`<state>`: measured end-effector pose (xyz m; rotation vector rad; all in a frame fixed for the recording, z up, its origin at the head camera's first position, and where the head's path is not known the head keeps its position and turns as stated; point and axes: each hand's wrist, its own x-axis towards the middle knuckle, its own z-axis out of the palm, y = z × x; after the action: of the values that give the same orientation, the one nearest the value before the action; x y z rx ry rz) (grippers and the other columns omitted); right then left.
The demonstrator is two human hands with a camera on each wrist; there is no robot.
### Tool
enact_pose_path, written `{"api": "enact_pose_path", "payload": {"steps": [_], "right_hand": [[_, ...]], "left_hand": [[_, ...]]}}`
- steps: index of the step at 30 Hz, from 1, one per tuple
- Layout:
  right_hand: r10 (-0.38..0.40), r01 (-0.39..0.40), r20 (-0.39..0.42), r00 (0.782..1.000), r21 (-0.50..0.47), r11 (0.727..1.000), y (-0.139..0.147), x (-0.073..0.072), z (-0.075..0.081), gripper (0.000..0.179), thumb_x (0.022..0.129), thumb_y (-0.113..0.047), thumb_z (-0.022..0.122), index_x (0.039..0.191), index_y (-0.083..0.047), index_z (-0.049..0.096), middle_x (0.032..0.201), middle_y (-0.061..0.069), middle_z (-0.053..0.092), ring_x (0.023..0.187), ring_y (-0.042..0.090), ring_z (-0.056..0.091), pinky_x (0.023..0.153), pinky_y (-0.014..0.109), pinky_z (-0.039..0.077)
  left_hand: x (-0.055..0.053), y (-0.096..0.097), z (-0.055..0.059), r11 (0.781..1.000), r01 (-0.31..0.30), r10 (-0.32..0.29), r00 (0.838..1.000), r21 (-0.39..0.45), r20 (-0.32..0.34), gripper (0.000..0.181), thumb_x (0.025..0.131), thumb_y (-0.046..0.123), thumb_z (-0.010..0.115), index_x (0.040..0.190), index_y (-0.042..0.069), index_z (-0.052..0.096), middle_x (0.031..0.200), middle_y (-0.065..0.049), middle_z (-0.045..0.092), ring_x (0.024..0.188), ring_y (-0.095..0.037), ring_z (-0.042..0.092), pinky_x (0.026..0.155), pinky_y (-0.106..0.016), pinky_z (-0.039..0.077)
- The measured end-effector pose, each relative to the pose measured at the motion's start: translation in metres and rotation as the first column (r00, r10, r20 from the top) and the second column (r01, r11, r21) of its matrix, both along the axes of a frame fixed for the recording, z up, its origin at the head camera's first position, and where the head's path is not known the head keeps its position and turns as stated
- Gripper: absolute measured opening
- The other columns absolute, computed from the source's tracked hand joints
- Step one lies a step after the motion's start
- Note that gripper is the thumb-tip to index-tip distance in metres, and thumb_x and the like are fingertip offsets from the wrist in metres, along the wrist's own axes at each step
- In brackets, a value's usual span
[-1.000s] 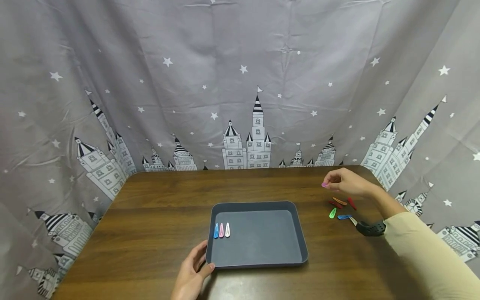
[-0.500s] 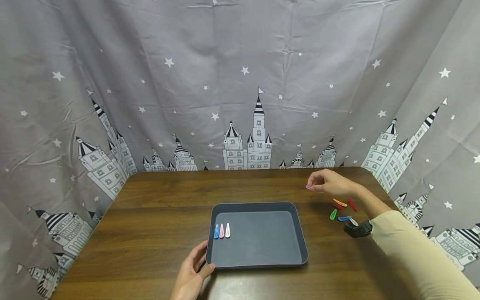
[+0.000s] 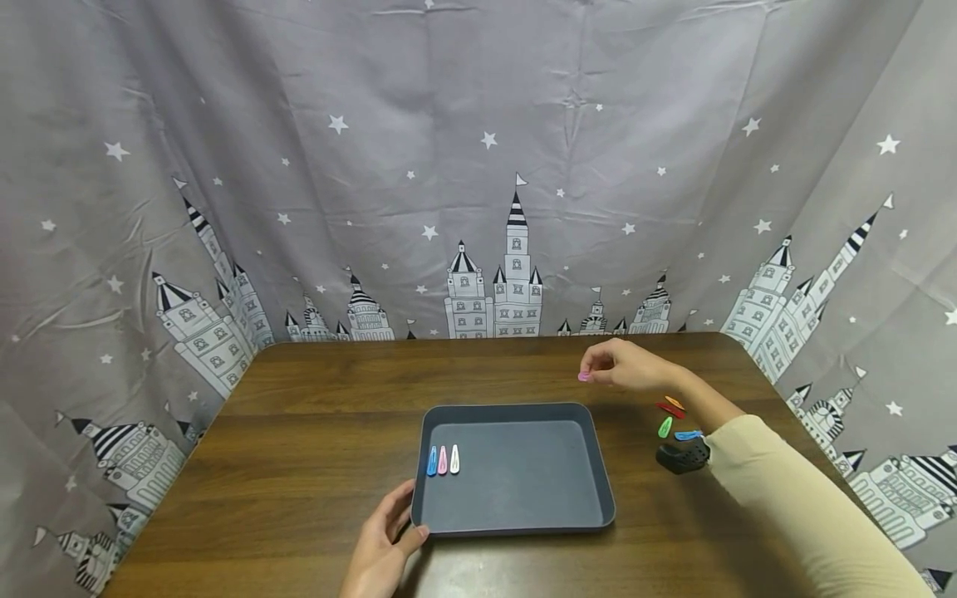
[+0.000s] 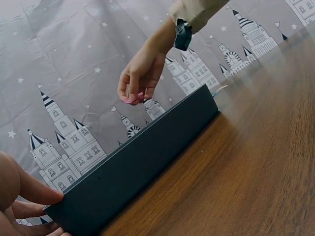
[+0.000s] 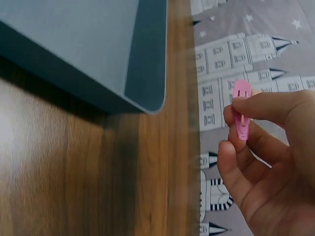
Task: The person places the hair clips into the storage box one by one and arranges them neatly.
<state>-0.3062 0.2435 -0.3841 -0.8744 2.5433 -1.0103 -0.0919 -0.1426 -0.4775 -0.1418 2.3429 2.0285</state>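
Note:
My right hand (image 3: pixel 626 365) pinches a pink snap hair clip (image 5: pixel 241 110) between thumb and fingers. It is above the table, just beyond the back right corner of the grey tray (image 3: pixel 523 529). My left hand (image 3: pixel 381 540) holds the tray's near left corner, the thumb (image 4: pixel 42 189) on the front wall and the fingers around the left side. Inside the tray, at the left, a blue clip (image 3: pixel 432 461), a pink clip (image 3: pixel 443 460) and a white clip (image 3: pixel 454 459) lie upright in a row.
Right of the tray, loose clips lie on the wooden table (image 3: pixel 321 432): orange (image 3: pixel 675 403), red (image 3: pixel 670 410), green (image 3: pixel 664 427) and blue (image 3: pixel 688 435). The right forearm, with a black wrist strap (image 3: pixel 684 456), hides part of that area. A grey castle-print curtain (image 3: pixel 359 166) hangs behind.
My right hand has moved left with the pink hair clip, from above the loose clips toward the tray's back right corner. The left hand and the tray have stayed in place.

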Motion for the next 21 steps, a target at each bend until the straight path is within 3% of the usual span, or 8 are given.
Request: {"api": "enact_pose_path", "payload": {"steps": [9, 21], "right_hand": [[0.063, -0.063, -0.046, 0.997, 0.003, 0.998, -0.026, -0.001, -0.006, 0.010, 0.096, -0.008, 0.070, 0.091, -0.015, 0.075, 0.082, -0.003, 0.065, 0.076, 0.019, 0.057, 0.067, 0.029, 0.046], [0.116, -0.116, -0.032, 0.993, -0.022, 0.993, -0.063, 0.001, -0.017, 0.007, 0.093, -0.012, 0.078, 0.088, -0.012, 0.072, 0.076, -0.007, 0.062, 0.072, 0.011, 0.054, 0.063, 0.026, 0.044]], "left_hand": [[0.001, 0.001, 0.002, 1.000, -0.014, 0.014, 1.000, -0.005, 0.020, 0.066, 0.089, -0.014, 0.065, 0.150, -0.013, 0.039, 0.152, -0.035, 0.042, 0.138, -0.050, 0.044, 0.104, -0.047, 0.050], [0.001, 0.000, 0.002, 1.000, -0.018, 0.019, 1.000, -0.011, 0.023, 0.065, 0.089, -0.014, 0.065, 0.149, -0.012, 0.040, 0.151, -0.035, 0.043, 0.138, -0.050, 0.044, 0.104, -0.048, 0.050]]}}
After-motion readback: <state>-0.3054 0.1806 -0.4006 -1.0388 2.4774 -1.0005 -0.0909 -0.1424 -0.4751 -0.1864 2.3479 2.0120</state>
